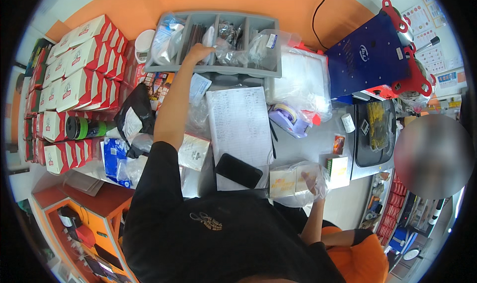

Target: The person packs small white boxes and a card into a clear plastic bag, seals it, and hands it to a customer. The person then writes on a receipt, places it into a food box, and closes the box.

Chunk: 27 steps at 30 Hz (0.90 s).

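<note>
My left hand [199, 53] reaches into the grey divided tray [236, 70] at the back, fingers bent beside a white wrapped packet [208, 37]. What lies under those fingers is hidden. Dark slim items [196, 34] lie in the same compartment. At the front right, my right hand [316, 184] is closed on a clear plastic bag [294, 201] that wraps around cream boxes [282, 183]. Another small box with a green side [339, 169] stands just right of the bag. A black phone [239, 171] rests on a written paper sheet [241, 114] between my arms.
Red-and-white boxes [77, 89] are stacked high on the left. A purple tape dispenser [293, 121] sits right of the sheet. A blue machine [367, 54] stands at the back right, near a black tray [360, 156]. A person in orange [357, 258] is close on my right.
</note>
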Each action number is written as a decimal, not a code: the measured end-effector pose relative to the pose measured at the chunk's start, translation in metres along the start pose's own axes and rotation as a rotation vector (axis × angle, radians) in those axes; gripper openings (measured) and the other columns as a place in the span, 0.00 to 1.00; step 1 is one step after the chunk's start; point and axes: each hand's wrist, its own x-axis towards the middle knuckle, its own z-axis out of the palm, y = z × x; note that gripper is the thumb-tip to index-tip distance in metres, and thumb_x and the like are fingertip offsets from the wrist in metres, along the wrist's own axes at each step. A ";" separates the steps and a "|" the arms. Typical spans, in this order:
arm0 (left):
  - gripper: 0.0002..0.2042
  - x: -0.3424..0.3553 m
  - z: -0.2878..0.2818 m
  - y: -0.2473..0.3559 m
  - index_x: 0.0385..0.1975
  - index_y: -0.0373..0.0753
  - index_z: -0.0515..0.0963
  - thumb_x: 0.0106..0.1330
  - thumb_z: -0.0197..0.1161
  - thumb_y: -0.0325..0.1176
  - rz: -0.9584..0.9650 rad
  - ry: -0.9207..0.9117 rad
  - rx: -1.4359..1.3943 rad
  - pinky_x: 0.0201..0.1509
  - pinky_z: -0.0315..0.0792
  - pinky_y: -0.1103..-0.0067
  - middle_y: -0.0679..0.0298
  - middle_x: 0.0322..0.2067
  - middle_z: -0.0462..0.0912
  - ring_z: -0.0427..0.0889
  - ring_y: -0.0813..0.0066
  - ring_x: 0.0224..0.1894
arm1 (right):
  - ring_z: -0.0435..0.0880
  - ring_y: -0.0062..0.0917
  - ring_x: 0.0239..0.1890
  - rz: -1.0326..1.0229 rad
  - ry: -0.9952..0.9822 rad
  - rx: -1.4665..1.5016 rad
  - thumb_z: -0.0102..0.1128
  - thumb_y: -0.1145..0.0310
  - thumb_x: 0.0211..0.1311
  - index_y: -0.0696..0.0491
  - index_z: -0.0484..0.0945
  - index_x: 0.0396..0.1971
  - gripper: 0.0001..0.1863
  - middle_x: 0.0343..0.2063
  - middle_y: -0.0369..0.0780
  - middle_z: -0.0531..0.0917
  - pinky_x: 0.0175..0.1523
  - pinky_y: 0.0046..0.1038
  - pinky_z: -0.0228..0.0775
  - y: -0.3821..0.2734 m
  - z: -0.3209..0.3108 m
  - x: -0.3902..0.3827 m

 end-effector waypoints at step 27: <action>0.16 0.020 -0.078 -0.043 0.44 0.38 0.77 0.54 0.60 0.32 -0.266 0.541 0.376 0.55 0.70 0.64 0.52 0.46 0.79 0.78 0.54 0.49 | 0.79 0.37 0.42 0.192 -0.211 -0.146 0.75 0.58 0.40 0.56 0.71 0.46 0.33 0.39 0.45 0.79 0.47 0.36 0.72 -0.001 -0.021 0.034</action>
